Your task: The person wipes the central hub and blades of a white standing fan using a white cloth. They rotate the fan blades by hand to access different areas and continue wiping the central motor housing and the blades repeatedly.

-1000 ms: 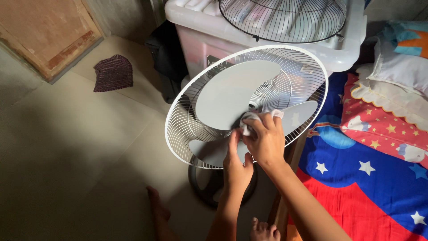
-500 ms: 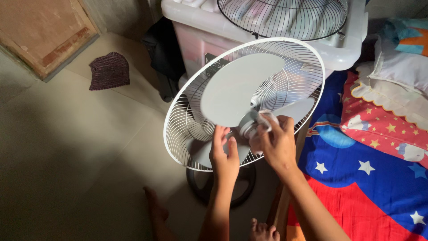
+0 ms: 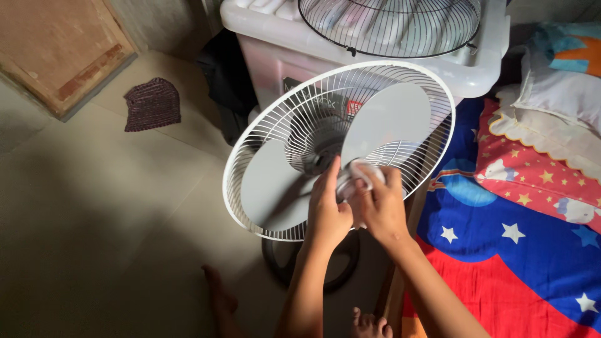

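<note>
the right hand (image 3: 380,203) pinched a white cloth (image 3: 357,175) at the fan (image 3: 275,181) hub. the left hand (image 3: 327,213) lay flat and open on a blade, hiding the hub.

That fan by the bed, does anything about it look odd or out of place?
Yes. The white fan has no front cover, so its grey blades are bare; only the rear white grille sits behind them. A separate dark wire grille lies on top of the plastic storage box behind. Both hands, left hand and right hand, are at the hub.
</note>
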